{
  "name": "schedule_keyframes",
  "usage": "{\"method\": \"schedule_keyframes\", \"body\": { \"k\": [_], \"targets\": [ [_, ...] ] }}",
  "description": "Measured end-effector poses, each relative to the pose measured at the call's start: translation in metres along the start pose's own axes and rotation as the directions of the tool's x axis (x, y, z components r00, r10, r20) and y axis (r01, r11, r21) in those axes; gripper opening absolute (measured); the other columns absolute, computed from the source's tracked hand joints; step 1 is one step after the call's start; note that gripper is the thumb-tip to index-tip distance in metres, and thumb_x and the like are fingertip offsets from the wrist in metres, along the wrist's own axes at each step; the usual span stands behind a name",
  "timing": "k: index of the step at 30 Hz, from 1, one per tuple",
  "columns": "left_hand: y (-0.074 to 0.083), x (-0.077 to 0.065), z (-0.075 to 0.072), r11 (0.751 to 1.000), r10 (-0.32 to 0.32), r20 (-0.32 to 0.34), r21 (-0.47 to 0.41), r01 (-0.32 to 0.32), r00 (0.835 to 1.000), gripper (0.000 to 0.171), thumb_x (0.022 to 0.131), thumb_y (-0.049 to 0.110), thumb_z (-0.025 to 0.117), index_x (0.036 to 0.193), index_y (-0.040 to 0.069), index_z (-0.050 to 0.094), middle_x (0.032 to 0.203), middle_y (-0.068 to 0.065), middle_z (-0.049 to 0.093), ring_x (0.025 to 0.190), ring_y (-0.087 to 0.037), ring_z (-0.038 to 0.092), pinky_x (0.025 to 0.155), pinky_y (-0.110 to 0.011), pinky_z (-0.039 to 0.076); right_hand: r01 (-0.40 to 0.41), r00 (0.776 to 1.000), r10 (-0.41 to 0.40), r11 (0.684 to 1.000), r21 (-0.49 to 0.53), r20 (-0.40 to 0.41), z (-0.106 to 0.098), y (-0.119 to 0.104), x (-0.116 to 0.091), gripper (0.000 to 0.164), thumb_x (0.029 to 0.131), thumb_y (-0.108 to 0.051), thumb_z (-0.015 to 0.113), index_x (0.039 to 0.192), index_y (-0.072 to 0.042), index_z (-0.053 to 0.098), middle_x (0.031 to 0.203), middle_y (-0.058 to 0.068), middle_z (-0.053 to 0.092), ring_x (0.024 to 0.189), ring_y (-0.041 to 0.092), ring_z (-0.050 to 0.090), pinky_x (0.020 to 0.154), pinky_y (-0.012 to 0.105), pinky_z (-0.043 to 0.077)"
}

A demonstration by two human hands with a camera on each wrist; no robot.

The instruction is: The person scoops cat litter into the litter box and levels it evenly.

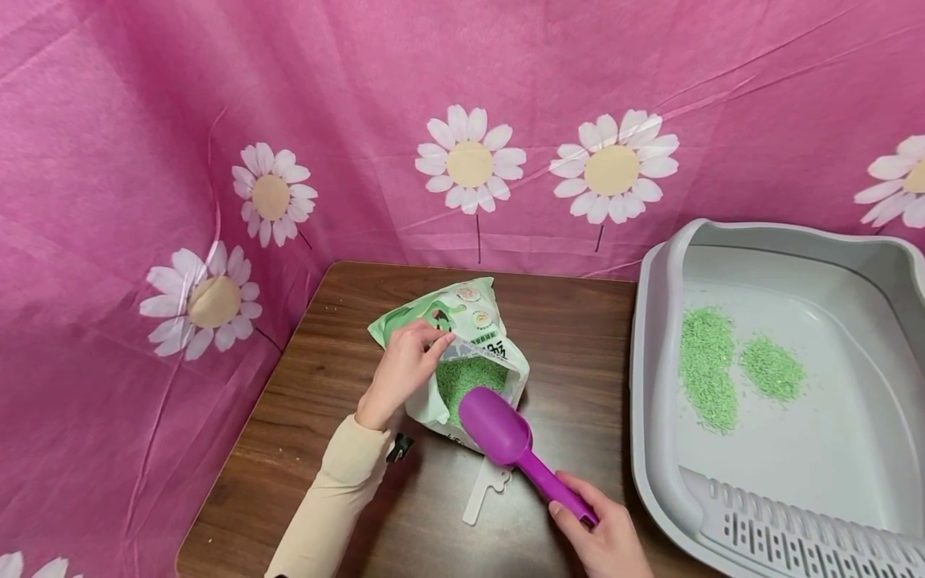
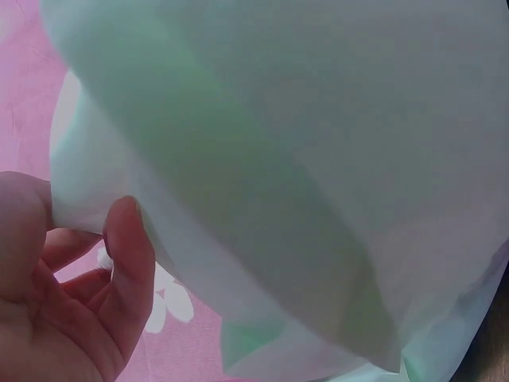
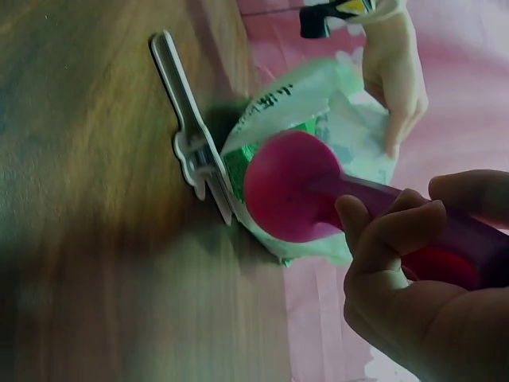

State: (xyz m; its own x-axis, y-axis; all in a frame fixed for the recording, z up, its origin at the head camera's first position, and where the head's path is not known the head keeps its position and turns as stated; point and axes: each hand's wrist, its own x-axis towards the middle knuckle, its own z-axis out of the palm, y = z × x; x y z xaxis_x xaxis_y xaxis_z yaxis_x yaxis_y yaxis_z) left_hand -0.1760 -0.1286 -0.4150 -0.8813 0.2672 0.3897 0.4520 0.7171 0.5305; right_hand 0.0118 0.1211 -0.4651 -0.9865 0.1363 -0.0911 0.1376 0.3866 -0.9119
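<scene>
A green and white bag [image 1: 473, 317] of green litter pellets [image 1: 470, 377] stands on the table with its mouth open. My left hand [image 1: 406, 365] pinches the rim of the bag's mouth between thumb and fingers; the left wrist view shows the raised bag wall [image 2: 262, 159] filling most of the picture. By its handle, my right hand [image 1: 605, 536] grips a purple scoop [image 1: 497, 425]. The scoop's bowl is at the near side of the bag's mouth, its underside towards the head camera, so its inside is hidden. The right wrist view also shows the scoop [image 3: 286, 187] over the opening.
A grey litter box [image 1: 656, 385] stands at the right, with two patches of green pellets [image 1: 708, 369] on its floor. In front of the bag, a flat white bag clip or cutter [image 1: 480, 494] lies on the brown table [image 1: 289, 449]. Pink flowered cloth [image 1: 347, 120] hangs behind and left.
</scene>
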Motion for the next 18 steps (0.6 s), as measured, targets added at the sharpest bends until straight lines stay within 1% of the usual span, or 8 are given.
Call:
{"method": "schedule_keyframes", "body": {
  "k": [4, 7, 9, 11, 14, 18],
  "targets": [
    [-0.001, 0.0, 0.001, 1.0, -0.007, 0.004, -0.004, 0.007, 1.0, 0.02, 0.092, 0.017, 0.066, 0.079, 0.005, 0.076, 0.073, -0.004, 0.065, 0.069, -0.014, 0.058, 0.065, -0.029, 0.048, -0.005, 1.0, 0.005, 1.0, 0.01, 0.014, 0.007, 0.001, -0.002, 0.037, 0.078, -0.005, 0.074, 0.114, -0.002, 0.068, 0.079, -0.001, 0.061, 0.053, -0.001, 0.037, 0.05, 0.022, 0.037],
    [-0.001, -0.001, 0.002, 1.0, -0.006, 0.002, -0.003, 0.006, 1.0, 0.02, 0.092, 0.017, 0.066, 0.08, 0.005, 0.076, 0.073, -0.004, 0.065, 0.069, -0.014, 0.057, 0.065, -0.029, 0.048, 0.022, 1.0, -0.022, 1.0, 0.008, 0.014, 0.013, 0.003, -0.004, 0.037, 0.078, -0.004, 0.073, 0.115, -0.001, 0.067, 0.077, -0.005, 0.061, 0.055, -0.002, 0.039, 0.053, 0.02, 0.037],
    [-0.002, -0.001, 0.002, 1.0, -0.003, -0.001, 0.0, 0.003, 1.0, 0.02, 0.092, 0.016, 0.066, 0.08, 0.005, 0.076, 0.073, -0.004, 0.065, 0.069, -0.014, 0.058, 0.065, -0.029, 0.048, 0.026, 1.0, -0.026, 0.999, 0.022, 0.015, 0.016, 0.004, -0.005, 0.037, 0.079, -0.003, 0.072, 0.116, 0.0, 0.067, 0.072, -0.008, 0.06, 0.053, -0.003, 0.041, 0.05, 0.02, 0.038],
    [-0.001, -0.001, 0.002, 1.0, 0.0, -0.002, 0.0, 0.0, 1.0, 0.02, 0.092, 0.016, 0.066, 0.08, 0.005, 0.077, 0.073, -0.004, 0.065, 0.069, -0.014, 0.058, 0.065, -0.029, 0.049, 0.012, 1.0, -0.013, 0.999, 0.049, 0.024, 0.018, 0.004, -0.006, 0.038, 0.08, -0.002, 0.071, 0.118, 0.002, 0.065, 0.067, -0.009, 0.06, 0.05, -0.003, 0.043, 0.046, 0.021, 0.038],
    [-0.001, -0.001, 0.002, 1.0, -0.001, 0.001, -0.004, 0.001, 1.0, 0.02, 0.092, 0.016, 0.065, 0.08, 0.004, 0.076, 0.074, -0.004, 0.066, 0.07, -0.014, 0.058, 0.065, -0.029, 0.049, -0.009, 0.999, 0.005, 0.996, 0.085, 0.046, 0.02, 0.0, -0.006, 0.039, 0.082, -0.002, 0.069, 0.12, 0.004, 0.063, 0.062, -0.007, 0.061, 0.048, -0.002, 0.046, 0.041, 0.022, 0.037],
    [-0.001, -0.001, 0.002, 1.0, -0.003, 0.007, -0.004, 0.003, 1.0, 0.02, 0.092, 0.016, 0.065, 0.08, 0.004, 0.076, 0.073, -0.004, 0.066, 0.069, -0.014, 0.057, 0.065, -0.028, 0.048, -0.061, 0.995, 0.052, 0.992, 0.113, 0.086, 0.02, -0.007, -0.005, 0.04, 0.084, -0.004, 0.068, 0.122, 0.004, 0.061, 0.062, -0.002, 0.061, 0.043, -0.001, 0.041, 0.036, 0.021, 0.034]
  ]
}}
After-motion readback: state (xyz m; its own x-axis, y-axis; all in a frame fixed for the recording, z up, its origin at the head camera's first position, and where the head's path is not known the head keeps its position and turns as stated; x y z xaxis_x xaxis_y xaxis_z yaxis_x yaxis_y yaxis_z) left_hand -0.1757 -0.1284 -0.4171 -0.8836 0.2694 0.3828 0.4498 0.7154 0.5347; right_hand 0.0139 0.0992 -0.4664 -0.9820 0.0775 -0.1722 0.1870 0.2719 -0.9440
